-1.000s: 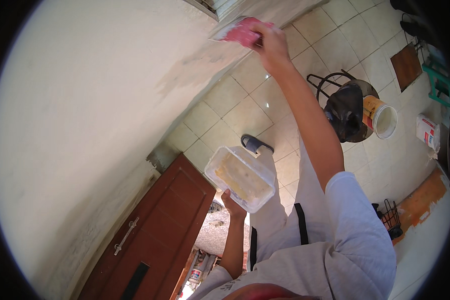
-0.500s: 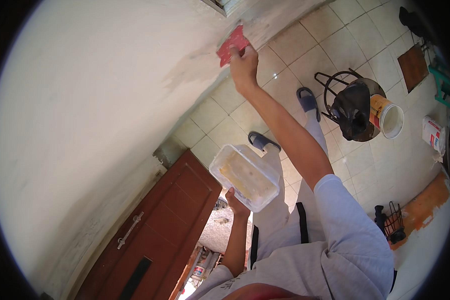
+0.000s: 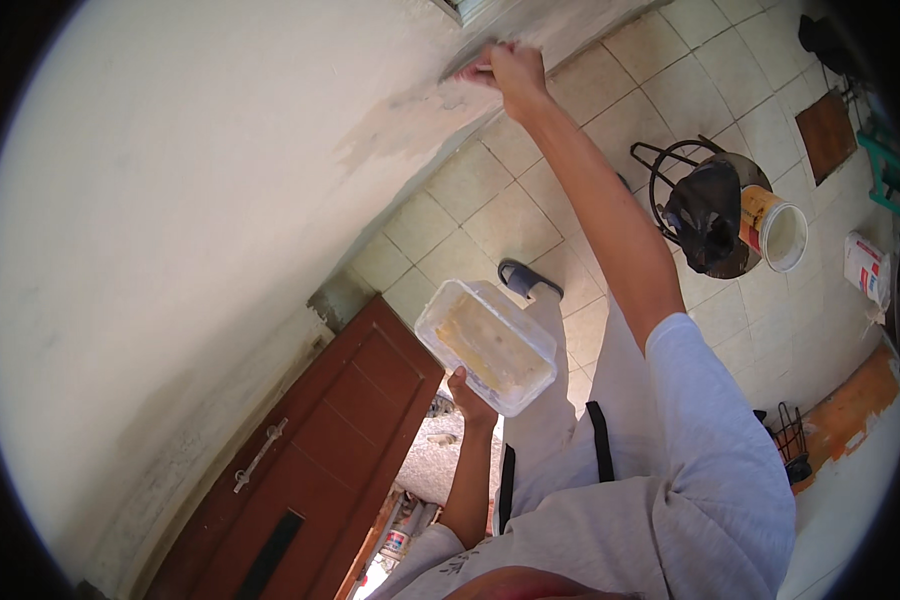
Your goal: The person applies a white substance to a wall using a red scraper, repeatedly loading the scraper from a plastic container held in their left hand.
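Observation:
My left hand (image 3: 472,398) grips the near side of a clear plastic tub (image 3: 490,345), its thumb over the rim. The tub is tilted, and a yellowish-white residue coats its inside. At the far end of my stretched arm, my right hand (image 3: 516,72) is closed on a red putty spreader (image 3: 478,72), which appears nearly edge-on and smeared by motion. The spreader is at the pale wall (image 3: 220,180), beside a damp-looking grey patch (image 3: 400,122) just below a window corner.
A brown door (image 3: 320,450) stands at lower left. On the tiled floor (image 3: 510,225) at right, a round stool (image 3: 738,258) bears a black bag (image 3: 705,220) and a white-rimmed bucket (image 3: 782,235). Farther right lie a white bag (image 3: 867,268) and a green stool (image 3: 885,175).
My right hand has moved right and farther up along the wall, and the spreader has turned from broadside to nearly edge-on. The tub has barely shifted in my left hand.

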`<state>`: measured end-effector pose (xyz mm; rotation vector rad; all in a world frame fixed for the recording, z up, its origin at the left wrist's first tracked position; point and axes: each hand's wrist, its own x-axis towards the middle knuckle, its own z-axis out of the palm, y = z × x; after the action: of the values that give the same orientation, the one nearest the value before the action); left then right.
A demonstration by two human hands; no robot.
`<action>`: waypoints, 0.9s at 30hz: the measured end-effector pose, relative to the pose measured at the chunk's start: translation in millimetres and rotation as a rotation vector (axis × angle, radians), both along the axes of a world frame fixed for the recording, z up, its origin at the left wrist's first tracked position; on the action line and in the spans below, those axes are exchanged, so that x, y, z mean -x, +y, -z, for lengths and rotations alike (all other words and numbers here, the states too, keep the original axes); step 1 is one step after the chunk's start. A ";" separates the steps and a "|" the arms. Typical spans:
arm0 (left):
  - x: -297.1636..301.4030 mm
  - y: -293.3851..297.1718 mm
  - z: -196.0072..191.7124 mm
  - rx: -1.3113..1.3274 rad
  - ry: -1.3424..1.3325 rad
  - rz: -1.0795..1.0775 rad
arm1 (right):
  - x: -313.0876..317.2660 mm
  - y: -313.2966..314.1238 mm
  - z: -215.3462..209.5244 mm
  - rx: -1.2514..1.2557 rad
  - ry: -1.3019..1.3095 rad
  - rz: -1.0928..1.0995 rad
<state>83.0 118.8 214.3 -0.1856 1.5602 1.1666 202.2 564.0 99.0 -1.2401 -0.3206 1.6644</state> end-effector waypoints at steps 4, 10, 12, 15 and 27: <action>-3.7 2.2 -4.9 0.018 -0.014 -0.014 | -7.7 -13.4 -44.2 -0.098 0.144 0.141; -6.5 10.4 -3.9 -0.021 -0.053 -0.034 | -26.0 -66.5 49.8 -0.088 -0.660 0.155; -1.3 3.6 2.0 -0.011 -0.042 -0.030 | 0.0 -61.5 23.7 -0.093 -0.598 0.136; -5.6 4.1 4.8 0.017 -0.026 -0.010 | 38.5 -44.4 9.4 -0.172 -0.663 0.148; -0.9 4.0 4.3 -0.011 -0.068 -0.066 | -4.8 -75.4 33.0 0.041 -0.246 0.066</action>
<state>84.0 122.7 210.0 -0.2682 1.4973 1.2084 207.0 488.6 66.0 -1.4743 -0.3916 1.4709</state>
